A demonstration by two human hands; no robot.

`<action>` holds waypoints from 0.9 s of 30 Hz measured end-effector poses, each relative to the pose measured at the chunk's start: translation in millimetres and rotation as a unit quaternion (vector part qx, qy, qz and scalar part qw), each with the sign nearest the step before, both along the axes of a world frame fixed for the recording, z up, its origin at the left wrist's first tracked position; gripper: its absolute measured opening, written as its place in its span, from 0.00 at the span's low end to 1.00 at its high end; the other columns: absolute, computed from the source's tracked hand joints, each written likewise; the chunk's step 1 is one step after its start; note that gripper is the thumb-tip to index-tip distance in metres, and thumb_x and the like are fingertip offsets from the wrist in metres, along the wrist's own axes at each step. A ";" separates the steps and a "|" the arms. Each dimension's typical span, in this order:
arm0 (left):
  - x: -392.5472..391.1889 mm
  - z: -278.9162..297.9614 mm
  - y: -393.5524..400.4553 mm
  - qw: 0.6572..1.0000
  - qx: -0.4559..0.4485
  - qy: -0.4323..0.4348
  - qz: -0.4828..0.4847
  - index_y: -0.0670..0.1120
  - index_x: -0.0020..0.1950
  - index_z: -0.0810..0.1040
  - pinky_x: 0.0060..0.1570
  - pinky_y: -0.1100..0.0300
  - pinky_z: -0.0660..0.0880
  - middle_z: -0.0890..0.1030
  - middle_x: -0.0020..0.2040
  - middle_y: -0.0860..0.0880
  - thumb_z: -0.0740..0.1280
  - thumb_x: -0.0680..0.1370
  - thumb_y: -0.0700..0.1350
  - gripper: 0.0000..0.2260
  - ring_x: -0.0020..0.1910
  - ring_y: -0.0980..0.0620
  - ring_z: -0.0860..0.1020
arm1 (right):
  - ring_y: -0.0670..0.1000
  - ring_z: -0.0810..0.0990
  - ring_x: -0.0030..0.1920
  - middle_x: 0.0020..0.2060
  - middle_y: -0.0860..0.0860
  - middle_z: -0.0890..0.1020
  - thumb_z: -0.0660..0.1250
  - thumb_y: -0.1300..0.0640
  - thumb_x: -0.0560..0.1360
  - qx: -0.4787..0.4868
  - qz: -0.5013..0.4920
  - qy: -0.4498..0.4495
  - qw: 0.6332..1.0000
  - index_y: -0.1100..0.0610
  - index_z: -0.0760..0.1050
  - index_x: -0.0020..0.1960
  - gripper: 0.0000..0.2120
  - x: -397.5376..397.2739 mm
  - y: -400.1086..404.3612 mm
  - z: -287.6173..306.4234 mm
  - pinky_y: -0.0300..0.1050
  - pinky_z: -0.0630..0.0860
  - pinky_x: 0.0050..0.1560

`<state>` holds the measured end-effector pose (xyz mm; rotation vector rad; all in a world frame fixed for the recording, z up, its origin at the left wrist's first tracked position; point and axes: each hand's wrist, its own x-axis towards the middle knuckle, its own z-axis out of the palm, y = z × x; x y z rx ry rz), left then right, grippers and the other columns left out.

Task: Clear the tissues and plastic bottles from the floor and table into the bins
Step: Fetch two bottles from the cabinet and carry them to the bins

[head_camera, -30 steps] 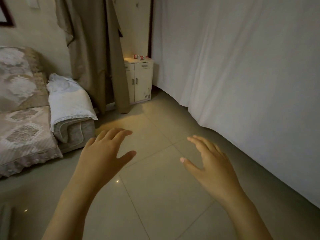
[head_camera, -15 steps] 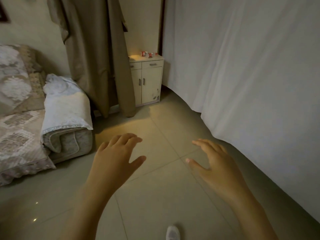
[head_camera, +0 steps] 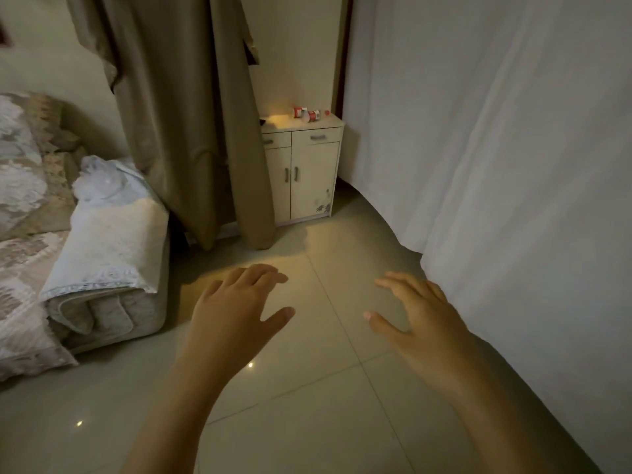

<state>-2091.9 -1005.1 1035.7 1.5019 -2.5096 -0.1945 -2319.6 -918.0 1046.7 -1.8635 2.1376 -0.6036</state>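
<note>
Plastic bottles with red labels lie on top of a small cream cabinet at the far end of the room. My left hand and my right hand hover palm-down over the tiled floor, well short of the cabinet. Both hands hold nothing and their fingers are spread. No tissues or bins are in view.
A sofa with a patterned cover and a white cloth over its arm stands at the left. A brown curtain hangs beside the cabinet. A white sheet or curtain fills the right side. Grey floor tiles run ahead.
The view has moved forward and turned slightly left to right, so the cabinet appears nearer and more central. Both hands keep the same spread pose.
</note>
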 end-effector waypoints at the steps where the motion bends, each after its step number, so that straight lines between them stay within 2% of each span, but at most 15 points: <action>1: -7.8 -2.0 -15.9 1.000 0.001 0.000 0.007 0.61 0.69 0.63 0.68 0.56 0.65 0.64 0.71 0.61 0.58 0.76 0.64 0.23 0.68 0.58 0.65 | 0.41 0.59 0.69 0.69 0.38 0.65 0.61 0.41 0.75 0.003 0.007 0.004 1.000 0.43 0.66 0.68 0.22 -9.6 -18.2 -1.8 0.43 0.63 0.66; 8: -75.0 -11.3 -156.3 1.000 0.007 0.020 0.017 0.59 0.68 0.66 0.67 0.55 0.66 0.68 0.69 0.60 0.60 0.76 0.62 0.22 0.67 0.57 0.68 | 0.35 0.59 0.65 0.66 0.35 0.65 0.61 0.39 0.75 -0.020 0.037 -0.010 0.999 0.41 0.66 0.68 0.22 -68.4 -157.6 -12.9 0.41 0.65 0.65; 12: -115.4 -8.3 -244.2 1.000 0.008 0.014 0.010 0.59 0.70 0.65 0.66 0.57 0.63 0.67 0.69 0.60 0.61 0.76 0.62 0.23 0.67 0.58 0.66 | 0.35 0.58 0.67 0.67 0.35 0.64 0.58 0.36 0.74 -0.011 0.056 0.007 0.998 0.40 0.65 0.68 0.24 -102.7 -239.0 -8.2 0.40 0.64 0.66; 20: -185.2 -4.3 -386.1 1.000 0.018 -0.005 -0.016 0.60 0.71 0.63 0.67 0.58 0.60 0.65 0.70 0.61 0.59 0.77 0.61 0.22 0.68 0.59 0.64 | 0.36 0.60 0.66 0.67 0.36 0.65 0.61 0.40 0.75 -0.004 0.057 -0.021 0.998 0.40 0.65 0.68 0.22 -170.3 -382.7 0.8 0.40 0.65 0.66; 27: -222.2 -25.1 -498.7 0.999 0.021 -0.017 0.032 0.60 0.70 0.64 0.67 0.59 0.61 0.65 0.70 0.61 0.59 0.77 0.62 0.22 0.69 0.59 0.65 | 0.37 0.61 0.66 0.65 0.36 0.67 0.62 0.39 0.75 -0.006 0.098 -0.023 0.995 0.41 0.66 0.68 0.23 -224.2 -524.9 -18.3 0.38 0.66 0.63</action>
